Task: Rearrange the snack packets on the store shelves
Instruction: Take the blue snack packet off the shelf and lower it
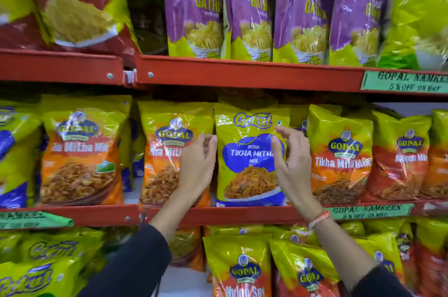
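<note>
A yellow and blue Tikha Mitha Mix packet [249, 160] stands upright on the middle shelf [218, 215]. My left hand [197, 165] is at the packet's left edge, fingers curled and apart, just touching or barely off it. My right hand [289, 158] hovers over the packet's right side with fingers spread, holding nothing. Orange and yellow Gopal packets [167, 151] stand to the left and red ones [339, 153] to the right of it.
Purple Gathiya packets [252, 8] line the top shelf above a red rail [242, 73]. More yellow packets [242, 265] fill the bottom shelf. Green offer labels [404, 80] hang on the rails. A red wrist band sits on my right wrist.
</note>
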The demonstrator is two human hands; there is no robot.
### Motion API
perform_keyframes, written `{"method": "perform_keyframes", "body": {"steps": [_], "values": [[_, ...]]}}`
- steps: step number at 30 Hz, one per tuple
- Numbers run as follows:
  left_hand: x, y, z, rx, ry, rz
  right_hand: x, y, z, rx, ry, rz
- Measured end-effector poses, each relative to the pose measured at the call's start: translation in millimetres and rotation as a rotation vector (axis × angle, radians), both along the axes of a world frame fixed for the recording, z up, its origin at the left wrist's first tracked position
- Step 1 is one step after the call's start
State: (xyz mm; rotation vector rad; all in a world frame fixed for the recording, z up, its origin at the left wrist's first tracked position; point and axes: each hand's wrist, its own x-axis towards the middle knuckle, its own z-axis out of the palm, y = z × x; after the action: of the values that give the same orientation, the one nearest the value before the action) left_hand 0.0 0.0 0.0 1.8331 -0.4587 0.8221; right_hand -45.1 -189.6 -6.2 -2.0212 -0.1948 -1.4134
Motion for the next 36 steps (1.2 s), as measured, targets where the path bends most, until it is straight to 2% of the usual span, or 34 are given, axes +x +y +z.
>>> {"method": "perform_keyframes", "body": {"steps": [3, 5, 10, 15, 28, 36], "values": [[11.2, -15.8, -17.9, 0.074, 0.011, 0.102, 16.5, -13.0, -17.0, 0.078, 0.177, -0.035], [16.4, -30.2, -31.6, 0.102, 0.096, 0.097, 28.1, -18.7, -29.9, 0.154, 0.312, -0.008], [20.8, -43.8, -48.8, -0.040, 0.314, -0.025, 36.8, -20.3, -44.9, 0.445, 0.450, 0.287], [15.6, -45.3, -47.9, -0.157, 0.264, -0.119, 39.1, -23.0, -48.6, 0.527, 0.363, 0.351], [-34.2, -7.5, -31.3, -0.307, 0.118, -0.225, -23.3, 15.3, -26.8, 0.493, 0.127, 0.439], [-74.6, 49.3, -26.9, -0.324, 0.150, -0.279, -70.6, 73.6, -22.9, 0.562, 0.147, 0.481]]}}
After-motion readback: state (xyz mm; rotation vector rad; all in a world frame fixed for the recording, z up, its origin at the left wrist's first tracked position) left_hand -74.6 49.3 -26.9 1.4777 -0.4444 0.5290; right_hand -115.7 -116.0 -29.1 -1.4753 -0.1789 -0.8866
